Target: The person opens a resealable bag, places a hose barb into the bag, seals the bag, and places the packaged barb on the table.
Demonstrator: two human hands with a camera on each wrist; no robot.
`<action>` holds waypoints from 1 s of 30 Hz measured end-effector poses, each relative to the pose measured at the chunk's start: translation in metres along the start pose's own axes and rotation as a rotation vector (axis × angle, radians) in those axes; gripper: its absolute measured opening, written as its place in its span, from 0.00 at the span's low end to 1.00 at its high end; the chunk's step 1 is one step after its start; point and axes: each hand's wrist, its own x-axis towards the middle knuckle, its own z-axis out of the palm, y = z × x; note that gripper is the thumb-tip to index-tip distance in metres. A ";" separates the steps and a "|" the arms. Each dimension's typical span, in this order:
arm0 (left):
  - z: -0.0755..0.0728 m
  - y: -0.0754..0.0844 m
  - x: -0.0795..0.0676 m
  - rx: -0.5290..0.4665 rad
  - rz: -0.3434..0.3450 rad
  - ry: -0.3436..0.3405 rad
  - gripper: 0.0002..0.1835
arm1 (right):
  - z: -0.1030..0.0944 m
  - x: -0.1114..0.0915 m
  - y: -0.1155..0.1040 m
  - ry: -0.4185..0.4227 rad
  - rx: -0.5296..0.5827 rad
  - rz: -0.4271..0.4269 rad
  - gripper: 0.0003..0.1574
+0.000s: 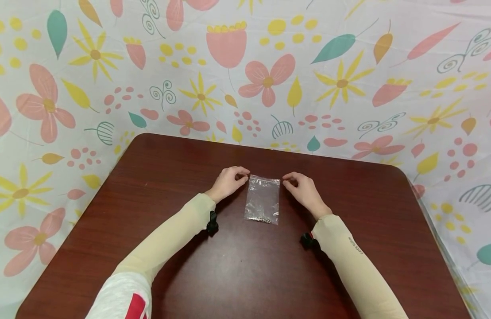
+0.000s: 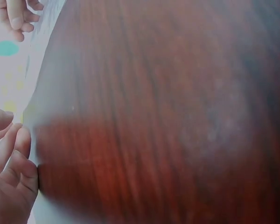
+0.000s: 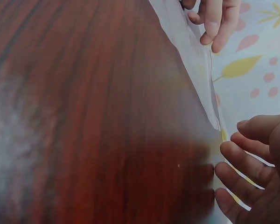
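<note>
A clear plastic zip bag [image 1: 263, 197] lies flat on the brown table, its zip end away from me. Small metallic pieces [image 1: 261, 219] are gathered along the near edge inside it. By the far left corner of the bag is my left hand [image 1: 229, 180], fingers loosely bent and fingertips right at the edge. My right hand [image 1: 304, 190] rests just off the far right corner, thumb and fingers apart with nothing between them. In the right wrist view, the right hand [image 3: 259, 163] has its fingers spread beside the pale edge of the bag [image 3: 191, 56].
The brown wooden table [image 1: 237, 274] extends all around the bag, with its rounded far edge beyond the hands. Behind it hangs a white cloth [image 1: 229, 110] printed with flowers and leaves. A small black device [image 1: 212, 223] sits at the left wrist, another [image 1: 307, 240] at the right.
</note>
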 end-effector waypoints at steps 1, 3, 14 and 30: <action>-0.001 0.000 -0.001 0.000 0.003 -0.001 0.16 | -0.001 -0.001 0.000 -0.005 0.000 -0.002 0.15; -0.003 0.000 -0.003 0.005 0.012 0.002 0.15 | -0.002 -0.003 0.001 -0.017 -0.002 -0.008 0.16; -0.007 0.006 -0.005 0.302 0.132 -0.105 0.19 | -0.011 -0.008 0.007 -0.127 -0.130 -0.138 0.21; -0.004 0.010 -0.004 0.393 0.104 -0.141 0.19 | -0.004 -0.010 0.000 -0.121 -0.297 -0.216 0.23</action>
